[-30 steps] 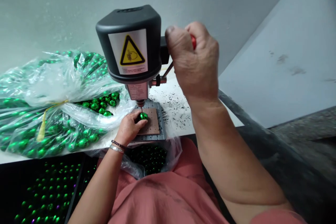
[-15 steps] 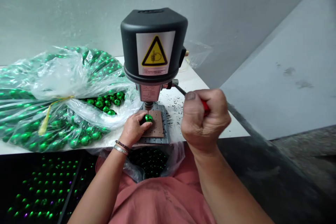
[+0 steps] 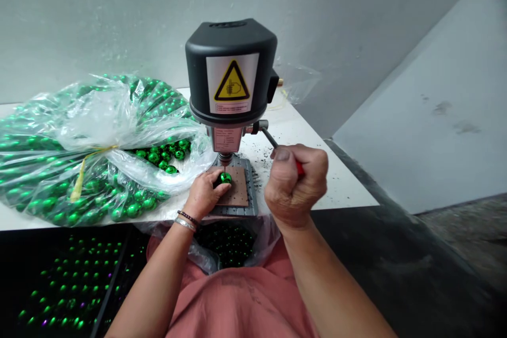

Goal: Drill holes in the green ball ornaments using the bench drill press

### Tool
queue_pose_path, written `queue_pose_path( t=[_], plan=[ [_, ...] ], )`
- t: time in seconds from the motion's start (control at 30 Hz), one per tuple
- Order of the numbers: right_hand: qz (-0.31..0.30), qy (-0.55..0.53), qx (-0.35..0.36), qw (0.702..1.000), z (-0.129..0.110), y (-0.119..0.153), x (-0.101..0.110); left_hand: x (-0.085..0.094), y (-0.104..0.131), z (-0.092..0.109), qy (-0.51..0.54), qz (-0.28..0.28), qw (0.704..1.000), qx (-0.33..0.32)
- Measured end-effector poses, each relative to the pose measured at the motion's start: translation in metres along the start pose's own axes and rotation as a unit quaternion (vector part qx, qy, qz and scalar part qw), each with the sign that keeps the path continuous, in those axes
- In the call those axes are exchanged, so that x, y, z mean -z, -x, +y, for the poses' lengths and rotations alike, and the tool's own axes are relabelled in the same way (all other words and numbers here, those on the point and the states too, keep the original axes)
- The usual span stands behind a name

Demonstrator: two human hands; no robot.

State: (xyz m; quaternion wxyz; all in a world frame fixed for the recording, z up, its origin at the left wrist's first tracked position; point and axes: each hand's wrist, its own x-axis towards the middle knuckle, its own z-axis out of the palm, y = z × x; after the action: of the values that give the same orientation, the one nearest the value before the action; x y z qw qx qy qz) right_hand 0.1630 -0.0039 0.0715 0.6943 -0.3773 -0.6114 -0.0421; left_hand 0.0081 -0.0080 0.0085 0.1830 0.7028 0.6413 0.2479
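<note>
A black drill press (image 3: 232,76) with a yellow warning sign stands on the white table. Under its bit, a shiny green ball (image 3: 225,178) rests on a brown board (image 3: 240,193) over the grey base. My left hand (image 3: 202,193) pinches the ball from the left between thumb and fingers. At the right, my right hand (image 3: 297,185) is closed round the red grip of the press lever (image 3: 270,138). The drill bit meets the top of the ball; whether it has entered cannot be made out.
A clear plastic bag (image 3: 99,121) of green balls, tied with yellow string, covers the table's left. Loose green balls (image 3: 164,156) lie by it. Dark shavings (image 3: 261,163) dot the white table (image 3: 340,185). An open bag of balls (image 3: 225,243) sits below the edge.
My right hand has moved down and to the left with the lever grip. My left hand still holds the ball under the bit. The view has shifted slightly.
</note>
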Motion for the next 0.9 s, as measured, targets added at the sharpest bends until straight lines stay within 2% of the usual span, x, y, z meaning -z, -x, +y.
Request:
queue_pose_path(
  t=[0.27,0.47,0.53,0.6,0.7,0.8,0.9],
  plan=[
    [0.007,-0.035,-0.017,0.999,-0.001,0.005,-0.003,-0.001,0.0,-0.002,0.01,0.011,1.0,-0.02],
    [-0.019,-0.084,-0.028,0.996,0.012,0.025,-0.004,0.0,0.001,-0.001,0.013,0.012,1.0,-0.017],
    [-0.021,-0.089,-0.029,0.995,0.011,0.022,-0.004,0.0,0.0,-0.002,0.024,0.013,1.0,-0.013],
    [-0.01,-0.068,-0.032,0.997,0.004,0.008,-0.003,-0.001,0.0,-0.003,0.045,0.011,0.999,-0.005],
    [0.012,-0.008,-0.051,0.999,-0.013,-0.028,-0.003,-0.003,0.001,-0.004,0.09,0.014,0.996,0.012],
    [-0.034,-0.029,-0.104,0.994,-0.025,-0.058,-0.005,-0.003,0.007,-0.004,0.119,0.032,0.992,0.034],
    [-0.047,-0.033,-0.125,0.991,-0.026,-0.068,-0.007,0.001,0.019,-0.002,0.113,0.038,0.991,0.054]
  ],
)
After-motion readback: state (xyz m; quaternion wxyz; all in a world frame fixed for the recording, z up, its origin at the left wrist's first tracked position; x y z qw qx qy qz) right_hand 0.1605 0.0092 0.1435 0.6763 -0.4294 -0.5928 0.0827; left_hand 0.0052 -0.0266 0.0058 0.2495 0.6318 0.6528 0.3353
